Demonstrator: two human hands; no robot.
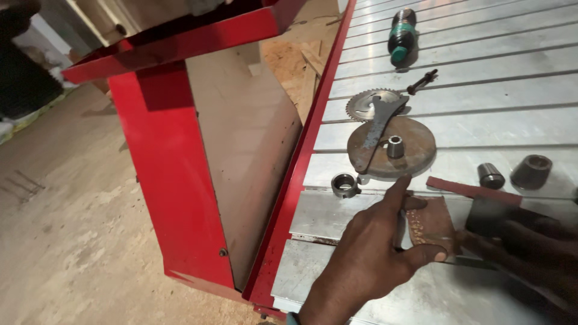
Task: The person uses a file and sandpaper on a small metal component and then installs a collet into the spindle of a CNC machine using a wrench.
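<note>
The left hand (370, 253) lies open on the grooved metal tabletop (500, 120), forefinger stretched toward the rusty round disc (415, 147), thumb pressed on a small rusty flat plate (430, 225). The right hand (536, 253) lies in shadow at the plate's far side, near a dark metal piece; whether it grips anything I cannot tell. On the disc sits a short metal sleeve (395, 146), and a flat wrench (374, 129) lies across it onto a toothed saw blade (367, 103) behind. A metal ring (345, 185) rests just left of the forefinger (near the red frame (174, 180)).
</note>
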